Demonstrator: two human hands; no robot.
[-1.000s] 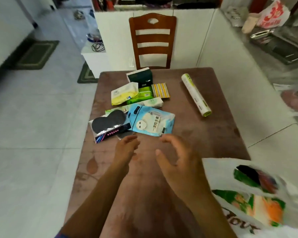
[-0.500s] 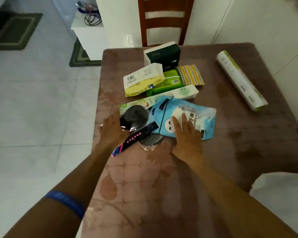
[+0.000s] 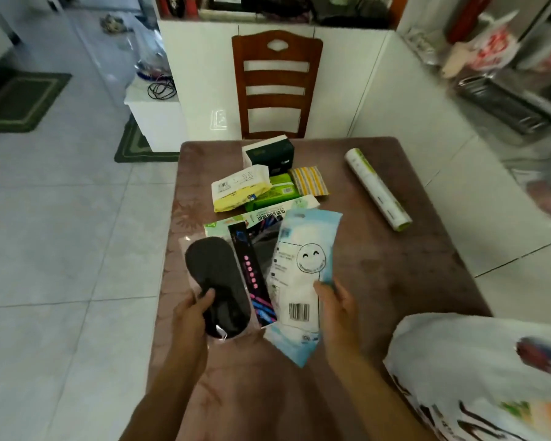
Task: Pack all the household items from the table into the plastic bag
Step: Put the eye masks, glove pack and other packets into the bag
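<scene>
Wooden chair point(image 3: 275, 87) at far end of table, slatted back, against a white cabinet point(image 3: 201, 74). Low white stand point(image 3: 155, 119) to its left, black cable coil point(image 3: 161, 88) on top. Green mat point(image 3: 21, 101) on tiled floor point(image 3: 61, 233) far left; second mat point(image 3: 134, 148) beside the stand.

The person's two forearms are bare from the lower frame edge to the wrists, with no sleeves showing. The left hand point(image 3: 194, 316) and right hand point(image 3: 337, 308) are bare too, without gloves, rings or a watch.
</scene>
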